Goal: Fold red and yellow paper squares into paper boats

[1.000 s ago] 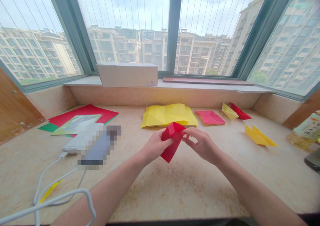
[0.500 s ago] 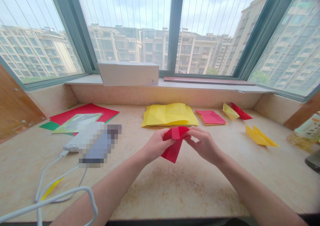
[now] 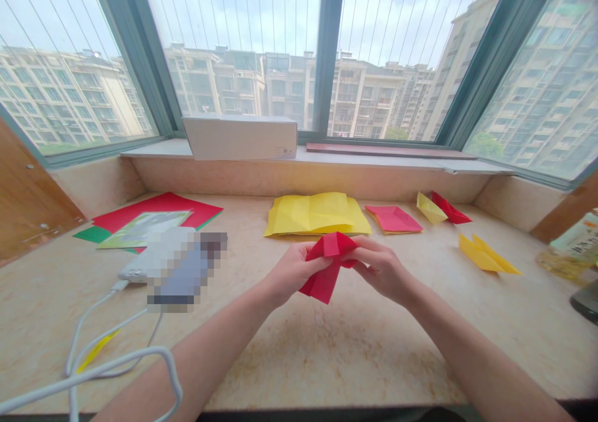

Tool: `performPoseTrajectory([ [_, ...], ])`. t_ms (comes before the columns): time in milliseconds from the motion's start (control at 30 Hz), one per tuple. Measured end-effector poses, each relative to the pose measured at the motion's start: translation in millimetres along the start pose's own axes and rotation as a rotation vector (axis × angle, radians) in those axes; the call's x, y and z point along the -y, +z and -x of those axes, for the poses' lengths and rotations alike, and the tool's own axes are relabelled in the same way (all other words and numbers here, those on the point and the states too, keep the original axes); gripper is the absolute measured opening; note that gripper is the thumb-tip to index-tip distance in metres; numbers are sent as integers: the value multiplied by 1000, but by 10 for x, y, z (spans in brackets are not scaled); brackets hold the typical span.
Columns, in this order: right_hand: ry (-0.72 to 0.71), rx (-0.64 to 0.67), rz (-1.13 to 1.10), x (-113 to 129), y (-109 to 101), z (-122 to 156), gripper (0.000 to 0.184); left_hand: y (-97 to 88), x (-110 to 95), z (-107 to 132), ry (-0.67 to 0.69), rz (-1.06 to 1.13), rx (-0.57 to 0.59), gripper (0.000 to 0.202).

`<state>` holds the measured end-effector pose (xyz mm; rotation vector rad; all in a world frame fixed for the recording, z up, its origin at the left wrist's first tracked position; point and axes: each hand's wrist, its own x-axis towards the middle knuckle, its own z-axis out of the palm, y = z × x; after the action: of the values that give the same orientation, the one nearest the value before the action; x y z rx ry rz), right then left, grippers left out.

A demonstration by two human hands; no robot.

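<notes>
Between my two hands, above the counter, is a partly folded piece of red paper (image 3: 326,278) with a strip hanging down and a small squarish fold on top. My left hand (image 3: 292,269) pinches its left side, thumb across the front. On the right side, my right hand (image 3: 380,263) grips the paper between thumb and fingers; some fingertips are hidden behind it. Just beyond my hands lies a stack of creased yellow paper (image 3: 317,213). To the right of that is a smaller stack with pink-red paper (image 3: 393,219) on top.
Folded paper shapes stand at the right: pale yellow (image 3: 430,208), red (image 3: 451,209) and orange-yellow (image 3: 488,255). Left are red sheets (image 3: 196,207), a white power bank (image 3: 135,269), a blurred-out device (image 3: 184,278) and white cables (image 3: 116,372). A white box (image 3: 240,138) sits on the sill.
The top fold of the red paper has lifted and shows more of a squarish face. My right fingers have shifted slightly on its edge; the other things stay put.
</notes>
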<state>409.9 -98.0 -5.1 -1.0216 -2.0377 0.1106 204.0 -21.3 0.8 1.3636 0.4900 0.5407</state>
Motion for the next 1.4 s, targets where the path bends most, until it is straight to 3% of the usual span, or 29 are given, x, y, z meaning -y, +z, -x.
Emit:
performPoseTrajectory([
  [400,46,-125,-14,9,21,-2,16,23,60,-23,47,27,-64,37],
  [567,184,-210,-132,-42,133,43,8,58,43,-15,89,44,-95,34],
  [600,235,-238,-206,-43,163,50,12,65,36,-12,106,51,-121,33],
  [667,333,-248,-380,-21,214,51,41,75,22,-6,150,66,-182,33],
  [733,403,-194,-487,27,251,34,67,81,8,0,197,77,-215,34],
  [767,425,-162,-499,57,265,21,72,84,2,2,215,76,-212,36],
  [867,456,-106,-470,140,305,-22,53,98,-3,7,237,46,-195,40],
  [967,455,-149,-439,185,346,-42,37,123,7,9,222,6,-212,40],
  [1167,474,-324,-389,142,387,-15,35,164,17,20,220,5,-180,35],
  [1400,534,-355,-189,102,370,-2,34,208,28,28,297,-71,-188,39],
])
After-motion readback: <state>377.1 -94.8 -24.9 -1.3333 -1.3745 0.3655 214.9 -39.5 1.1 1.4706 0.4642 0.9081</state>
